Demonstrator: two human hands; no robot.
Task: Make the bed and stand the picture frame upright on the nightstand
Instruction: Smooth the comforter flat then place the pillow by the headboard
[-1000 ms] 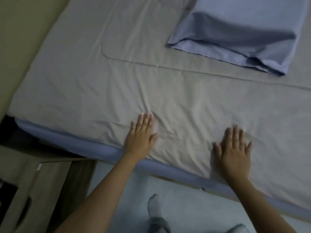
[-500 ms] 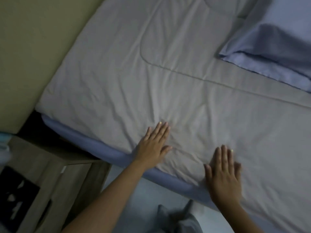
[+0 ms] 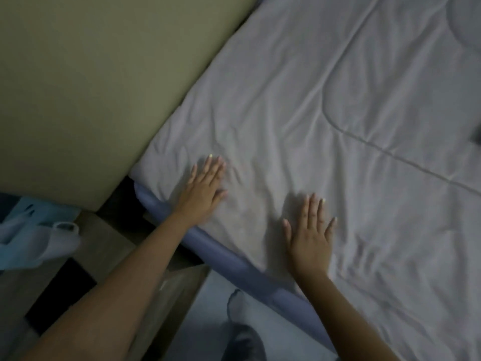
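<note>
Left hand [image 3: 205, 190] slightly motion-blurred, its fingers [image 3: 212, 168] soft-edged; both forearms run out of the bottom edge. Grey quilt [image 3: 325, 113] cut off at top and right, a dark patch [image 3: 476, 135] at the right edge too clipped to identify; nightstand [image 3: 104, 238] largely hidden under the left forearm, and the flat black object [image 3: 61, 293] on it half covered, face unreadable. Pale blue cloth [image 3: 33, 238] cropped at left, a socked foot [image 3: 238, 306] dim and blurred on the floor.
</note>
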